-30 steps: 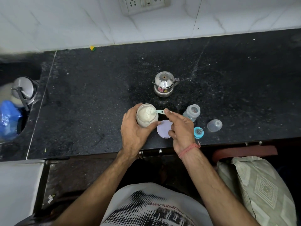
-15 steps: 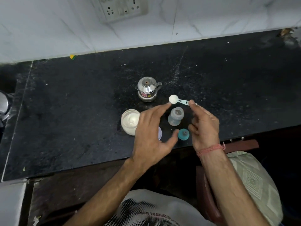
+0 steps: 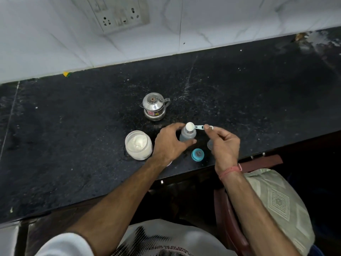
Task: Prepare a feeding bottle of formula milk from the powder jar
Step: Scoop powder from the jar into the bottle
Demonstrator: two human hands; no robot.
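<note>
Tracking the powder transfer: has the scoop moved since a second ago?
Yes. The scoop left the powder jar and now sits over the bottle.

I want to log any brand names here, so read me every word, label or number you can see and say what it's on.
Nothing here can be read for certain.
Steel pot: a red sticker and a small yellow one, too small to read.
Shirt: large printed letters at the bottom edge, cut off and blurred.
Powder jar, feeding bottle, scoop: no label visible.
Wall socket plate: no markings legible.
</note>
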